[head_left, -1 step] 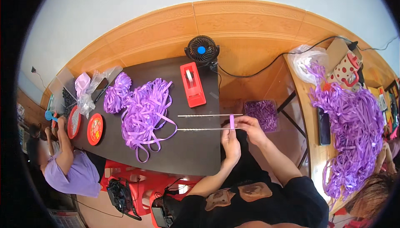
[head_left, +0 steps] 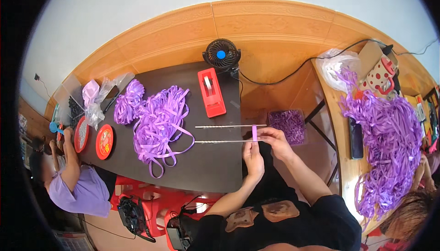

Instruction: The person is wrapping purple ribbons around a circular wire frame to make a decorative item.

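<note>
Two thin metal rods [head_left: 220, 126] run side by side out past the table's right edge. A flat purple ribbon band [head_left: 255, 133] spans both of them near their right ends. My left hand [head_left: 254, 161] comes from below, its thumb and fingers closed on the band at the nearer rod. On the right side, my right hand [head_left: 277, 144] has its fingertips pinched together against the band by the same rod; exactly what lies between them is partly hidden. A strand from the heap of purple ribbon [head_left: 160, 118] curves to the nearer rod's left end.
A red tape dispenser [head_left: 211, 93] and a black fan [head_left: 222, 55] stand at the back of the dark table [head_left: 206, 168]. Red dishes [head_left: 105, 142] lie left, near a co-worker [head_left: 80, 187]. Right, a wooden table holds piled ribbon [head_left: 385, 150] and a phone [head_left: 356, 138]. Below sits a bin [head_left: 286, 127].
</note>
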### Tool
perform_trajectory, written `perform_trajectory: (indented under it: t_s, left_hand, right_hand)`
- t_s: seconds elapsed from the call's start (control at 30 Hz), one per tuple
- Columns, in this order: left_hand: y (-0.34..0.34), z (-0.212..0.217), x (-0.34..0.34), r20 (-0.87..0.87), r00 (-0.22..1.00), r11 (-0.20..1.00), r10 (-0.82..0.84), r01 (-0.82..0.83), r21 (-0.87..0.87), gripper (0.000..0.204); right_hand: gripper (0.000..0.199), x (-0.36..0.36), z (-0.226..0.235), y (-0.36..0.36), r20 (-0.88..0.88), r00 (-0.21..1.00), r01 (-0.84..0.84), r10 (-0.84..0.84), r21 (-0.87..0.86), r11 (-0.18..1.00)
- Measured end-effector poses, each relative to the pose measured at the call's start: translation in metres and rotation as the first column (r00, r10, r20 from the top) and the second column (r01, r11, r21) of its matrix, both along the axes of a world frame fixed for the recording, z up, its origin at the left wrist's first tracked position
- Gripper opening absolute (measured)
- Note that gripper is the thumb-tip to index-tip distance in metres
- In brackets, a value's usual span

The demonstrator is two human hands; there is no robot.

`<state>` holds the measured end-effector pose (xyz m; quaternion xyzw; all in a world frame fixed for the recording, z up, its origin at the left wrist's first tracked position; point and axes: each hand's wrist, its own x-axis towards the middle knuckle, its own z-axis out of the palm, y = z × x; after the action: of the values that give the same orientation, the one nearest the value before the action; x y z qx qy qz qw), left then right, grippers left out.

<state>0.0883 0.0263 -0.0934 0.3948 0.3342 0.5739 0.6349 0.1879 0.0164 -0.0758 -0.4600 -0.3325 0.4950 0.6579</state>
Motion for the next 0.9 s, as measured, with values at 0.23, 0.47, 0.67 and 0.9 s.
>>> perform_trajectory:
  t_s: [0.23, 0.47, 0.67, 0.9]
  left_hand:
    - [-0.008, -0.005, -0.015, 0.006, 0.996, 0.995, -0.084, 0.084, -0.062, 0.018]
    - [-0.016, 0.002, -0.016, 0.05, 0.994, 0.989, -0.097, 0.102, -0.105, 0.017]
    - [-0.024, 0.028, -0.021, 0.187, 0.98, 0.983, -0.063, 0.093, -0.156, 0.02]
    - [-0.017, 0.059, -0.027, 0.447, 0.878, 0.885, -0.17, 0.336, -0.322, 0.038]
  right_hand:
    - [0.021, -0.02, 0.009, -0.01, -0.174, 0.978, -0.11, 0.113, 0.027, 0.994]
    - [0.015, -0.041, 0.007, -0.01, -0.113, 0.993, 0.042, -0.043, -0.009, 0.999]
    - [0.011, -0.048, 0.015, -0.014, -0.144, 0.986, 0.087, -0.084, 0.015, 0.996]
    - [0.011, -0.057, 0.036, -0.021, -0.214, 0.968, 0.119, -0.133, -0.078, 0.99]
